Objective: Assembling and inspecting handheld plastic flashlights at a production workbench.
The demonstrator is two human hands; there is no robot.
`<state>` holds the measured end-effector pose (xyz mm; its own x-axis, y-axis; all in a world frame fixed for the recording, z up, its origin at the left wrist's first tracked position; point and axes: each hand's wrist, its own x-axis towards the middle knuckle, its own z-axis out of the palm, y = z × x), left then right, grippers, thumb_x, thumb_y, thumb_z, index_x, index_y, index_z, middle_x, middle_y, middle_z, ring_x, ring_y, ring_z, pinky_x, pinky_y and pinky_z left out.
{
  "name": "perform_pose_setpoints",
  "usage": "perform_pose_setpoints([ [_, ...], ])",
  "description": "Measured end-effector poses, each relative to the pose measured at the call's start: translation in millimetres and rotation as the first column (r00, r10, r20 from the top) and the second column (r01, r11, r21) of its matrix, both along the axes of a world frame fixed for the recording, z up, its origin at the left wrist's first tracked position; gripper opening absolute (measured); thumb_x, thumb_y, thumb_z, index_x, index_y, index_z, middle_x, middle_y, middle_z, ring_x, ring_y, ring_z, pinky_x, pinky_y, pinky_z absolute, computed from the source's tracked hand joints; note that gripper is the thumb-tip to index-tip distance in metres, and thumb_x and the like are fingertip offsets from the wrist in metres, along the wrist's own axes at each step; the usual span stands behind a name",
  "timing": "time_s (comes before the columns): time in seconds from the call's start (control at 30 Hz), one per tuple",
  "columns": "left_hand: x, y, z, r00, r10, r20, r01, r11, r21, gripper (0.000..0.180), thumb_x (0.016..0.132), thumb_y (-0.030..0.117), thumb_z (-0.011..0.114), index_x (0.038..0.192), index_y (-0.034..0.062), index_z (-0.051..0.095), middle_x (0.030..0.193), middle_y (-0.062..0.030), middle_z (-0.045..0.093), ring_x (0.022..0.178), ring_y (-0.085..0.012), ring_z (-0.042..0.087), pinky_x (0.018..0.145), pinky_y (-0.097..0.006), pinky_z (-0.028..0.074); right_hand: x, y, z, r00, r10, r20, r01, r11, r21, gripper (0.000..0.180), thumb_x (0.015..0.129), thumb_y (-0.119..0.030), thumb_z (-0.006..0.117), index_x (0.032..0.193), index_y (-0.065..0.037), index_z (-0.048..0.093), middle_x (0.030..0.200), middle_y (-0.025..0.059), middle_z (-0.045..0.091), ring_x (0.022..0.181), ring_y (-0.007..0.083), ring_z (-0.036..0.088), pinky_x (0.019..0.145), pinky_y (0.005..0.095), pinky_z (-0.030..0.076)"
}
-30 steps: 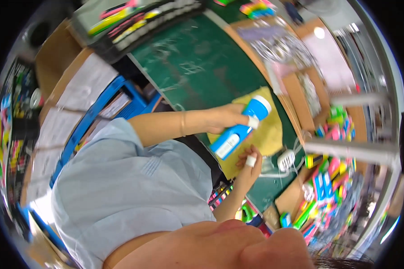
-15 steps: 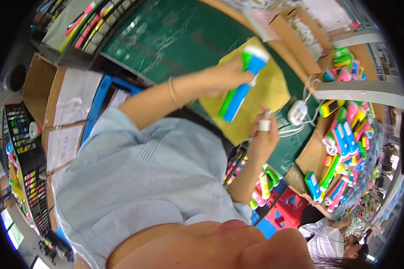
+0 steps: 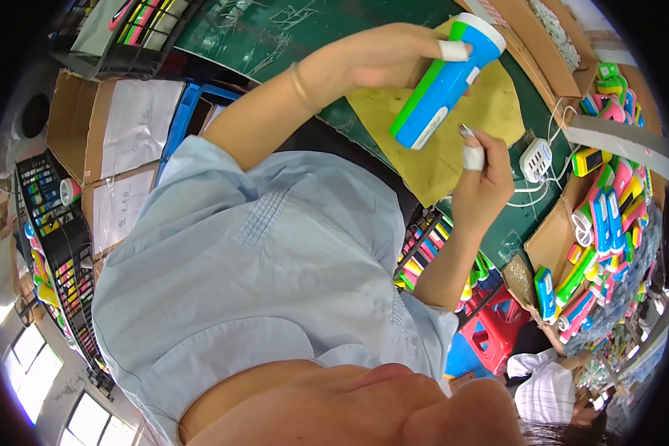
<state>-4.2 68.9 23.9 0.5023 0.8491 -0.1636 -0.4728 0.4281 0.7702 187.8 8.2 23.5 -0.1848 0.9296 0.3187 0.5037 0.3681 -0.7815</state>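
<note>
My left hand (image 3: 401,59) is closed around a blue and green flashlight (image 3: 442,85) with a wide white-rimmed head. The flashlight is tilted, its head to the upper right, above a yellow cloth or sheet (image 3: 498,108). A white strip and a small white part show on its blue side. White tape wraps a digit on each hand. My right hand (image 3: 487,167) is just below and to the right of the flashlight, apart from it, with fingers curled together. Something small and silvery shows at its fingertips; I cannot tell what it is.
Under the sheet is a green tabletop (image 3: 305,33). A white charging hub (image 3: 535,160) with cables sits at right. A carton (image 3: 539,238) and a heap of colourful flashlights (image 3: 609,215) lie beyond it. Black crates (image 3: 108,63), a red stool (image 3: 490,338) and another person (image 3: 546,390) are around.
The flashlight has turned in my left hand, so its blue side with the white strip shows more. My right hand has risen nearer its lower end. The whole view has shifted.
</note>
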Motion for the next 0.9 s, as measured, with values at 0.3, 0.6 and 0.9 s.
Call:
perform_pose_setpoints([
  [0.3,20,-28,-1,0.94,0.241,-0.242,-0.245,0.97,0.014,0.038,0.087,0.035,0.055,0.107,0.0027,0.049,0.087,-0.0055,0.055,0.08,-0.0114,0.055,0.072,-0.027,0.048,-19,19,17,0.881,0.075,0.466,-0.302,0.848,0.436,0.015,0.065,0.001,0.063,0.078,-0.001,0.056,0.07,0.0085,0.048,0.068,0.0253,0.048,0.059,0.0364,0.039],
  [0.6,15,-32,7,0.946,0.314,-0.087,-0.281,0.922,0.267,0.047,0.089,0.041,0.046,0.112,0.0006,0.046,0.096,-0.0111,0.057,0.083,-0.0161,0.058,0.073,-0.031,0.05,-3,-7,37,0.83,0.54,0.141,-0.557,0.817,0.152,0.013,0.066,0.001,0.063,0.077,0.0,0.058,0.071,0.0093,0.055,0.066,0.0236,0.052,0.059,0.0305,0.042],
  [0.9,29,-42,4,0.883,0.416,-0.218,-0.371,0.902,0.219,0.042,0.086,0.038,0.056,0.104,0.0015,0.049,0.082,-0.0082,0.057,0.068,-0.013,0.057,0.061,-0.028,0.049,-7,11,30,0.862,0.275,0.426,-0.429,0.843,0.325,0.012,0.067,-0.005,0.064,0.077,-0.004,0.057,0.07,0.0069,0.048,0.063,0.0233,0.046,0.056,0.0343,0.037],
])
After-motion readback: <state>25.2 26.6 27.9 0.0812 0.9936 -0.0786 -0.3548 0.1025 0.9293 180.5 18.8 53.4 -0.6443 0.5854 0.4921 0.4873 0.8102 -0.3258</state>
